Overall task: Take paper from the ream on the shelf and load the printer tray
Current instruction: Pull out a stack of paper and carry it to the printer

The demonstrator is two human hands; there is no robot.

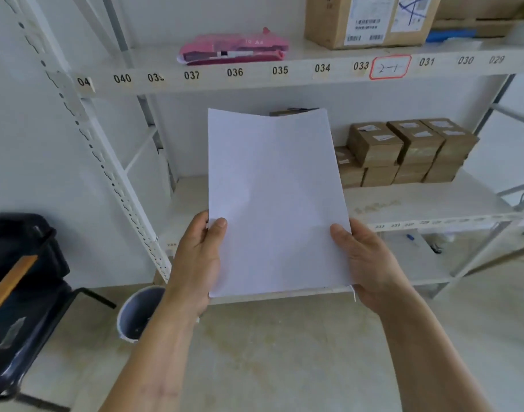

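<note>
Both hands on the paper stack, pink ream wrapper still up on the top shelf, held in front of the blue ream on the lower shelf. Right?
No blue ream: the head view shows brown boxes on the lower shelf. Otherwise right: left hand and right hand hold the paper stack; pink ream wrapper on top.

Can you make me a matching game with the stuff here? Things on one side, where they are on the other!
Things:
1. paper
2. pink ream
3. small brown boxes
4. bucket

Places:
A. on the floor
B. top shelf, above 036
C. held in both hands
D. lower shelf, stacked at the right

Pairs: 1-C, 2-B, 3-D, 4-A
</note>
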